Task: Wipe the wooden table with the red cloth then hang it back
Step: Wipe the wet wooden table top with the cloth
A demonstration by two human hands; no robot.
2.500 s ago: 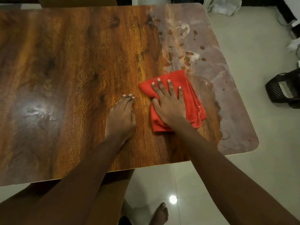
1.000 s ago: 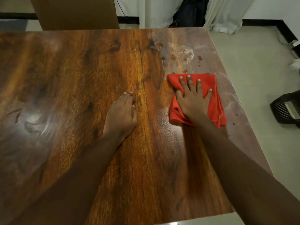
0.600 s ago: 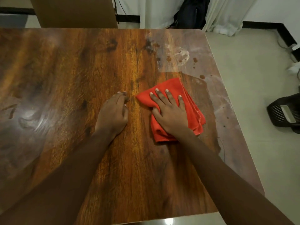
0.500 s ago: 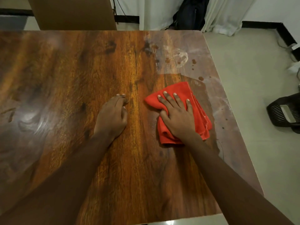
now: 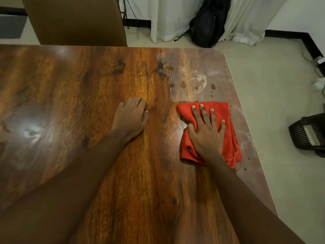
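A folded red cloth (image 5: 230,136) lies flat on the wooden table (image 5: 70,85), near its right edge. My right hand (image 5: 206,132) presses down on the cloth with its palm, fingers spread and pointing away from me. My left hand (image 5: 131,118) rests on the bare wood to the left of the cloth, fingers curled under, holding nothing. Beyond the cloth the table top shows a dull whitish film with dark spots and a ring stain (image 5: 198,81).
A brown cardboard box (image 5: 75,20) stands behind the table's far edge. A black backpack (image 5: 209,23) leans against white curtains. On the floor to the right lie a black vented device (image 5: 309,134) and some cables.
My right hand has slid the red cloth to the right and away from me, toward the table's right edge. My left hand has stayed in place on the wood.
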